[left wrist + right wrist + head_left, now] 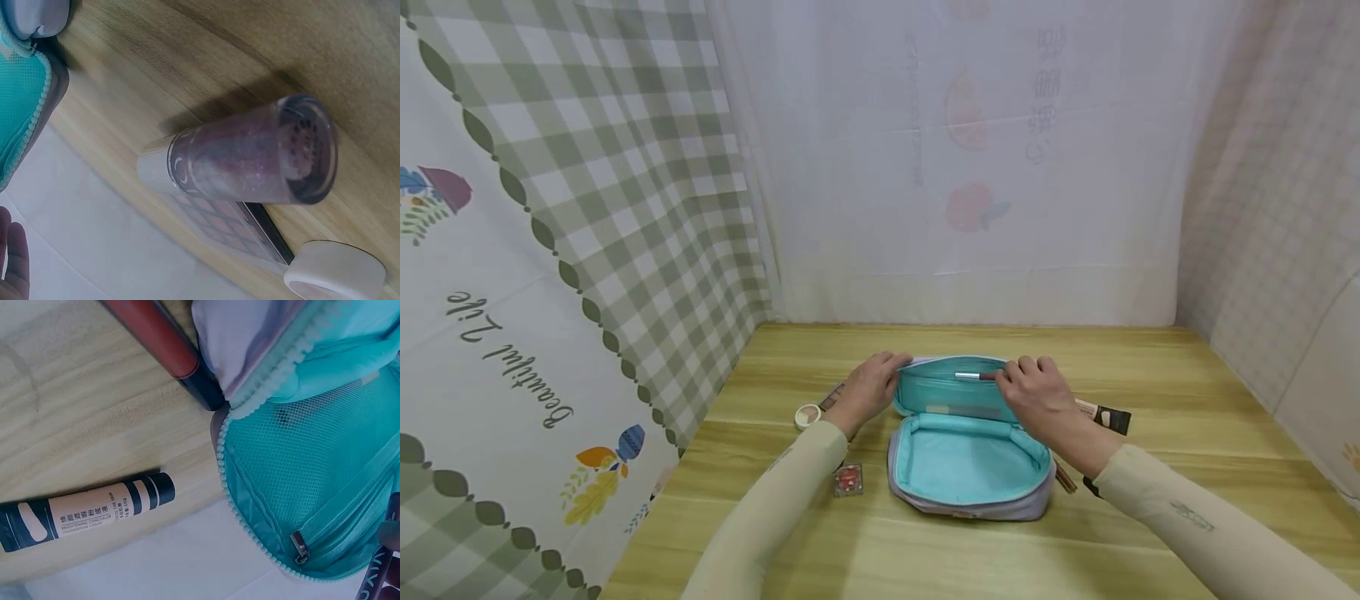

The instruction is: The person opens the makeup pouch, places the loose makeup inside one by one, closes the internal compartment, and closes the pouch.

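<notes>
Both hands (868,390) (1037,396) hold the open pouch (970,467), seemingly empty below.

open pouch (970,467) mid-table (1150,533), jar (807,414) left, tube (1103,415) right

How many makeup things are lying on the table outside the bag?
6 that I can see: a glitter bottle, eyeshadow palette and round pot left of the bag, a red compact in front, a concealer tube and lip tube right. More may hide behind the hands.

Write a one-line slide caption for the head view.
Left hand holds the open teal-lined pouch by its lid while the right hand slips a slim tube in.
</notes>
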`<act>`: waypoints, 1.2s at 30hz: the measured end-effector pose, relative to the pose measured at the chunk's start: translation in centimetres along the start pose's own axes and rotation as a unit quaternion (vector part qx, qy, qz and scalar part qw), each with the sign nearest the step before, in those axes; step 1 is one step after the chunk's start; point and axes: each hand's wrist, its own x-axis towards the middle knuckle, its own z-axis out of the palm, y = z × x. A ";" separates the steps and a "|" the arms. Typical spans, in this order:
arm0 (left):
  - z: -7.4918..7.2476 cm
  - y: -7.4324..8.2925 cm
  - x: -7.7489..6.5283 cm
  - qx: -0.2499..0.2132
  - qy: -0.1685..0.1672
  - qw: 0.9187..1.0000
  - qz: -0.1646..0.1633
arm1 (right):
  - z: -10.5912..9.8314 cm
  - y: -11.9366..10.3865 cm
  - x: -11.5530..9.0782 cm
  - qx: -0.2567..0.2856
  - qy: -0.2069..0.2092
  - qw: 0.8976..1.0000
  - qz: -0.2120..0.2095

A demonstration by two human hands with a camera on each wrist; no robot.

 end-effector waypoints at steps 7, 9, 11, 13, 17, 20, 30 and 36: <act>0.2 -0.1 0.0 0.002 -0.007 1.000 -0.005 | 0.6 -0.7 0.7 -0.023 0.014 0.999 -0.018; 0.2 -0.1 0.0 0.001 -0.003 1.000 -0.003 | 0.7 -0.9 0.8 -0.020 0.008 1.000 -0.016; 0.2 -0.1 -0.1 0.001 0.003 1.000 0.001 | 0.8 -1.1 1.0 -0.019 0.004 1.000 -0.015; 0.2 -0.1 -0.2 0.001 0.006 1.000 0.004 | 1.0 -1.4 1.2 -0.023 0.002 1.000 -0.015; 0.3 -0.1 -0.1 0.005 0.002 1.000 0.003 | 1.5 -1.9 1.5 -0.023 -0.001 1.000 -0.018; 0.2 0.0 -0.1 0.003 -0.002 1.000 -0.001 | 1.9 -2.2 1.7 -0.008 -0.003 1.000 -0.018; 0.1 0.1 -0.1 -0.002 -0.013 1.000 -0.013 | 2.7 -3.5 1.7 -0.001 0.012 1.000 -0.011; 0.1 0.1 -0.2 0.000 -0.004 1.000 -0.003 | 2.2 -4.7 1.5 0.004 -0.074 0.997 0.010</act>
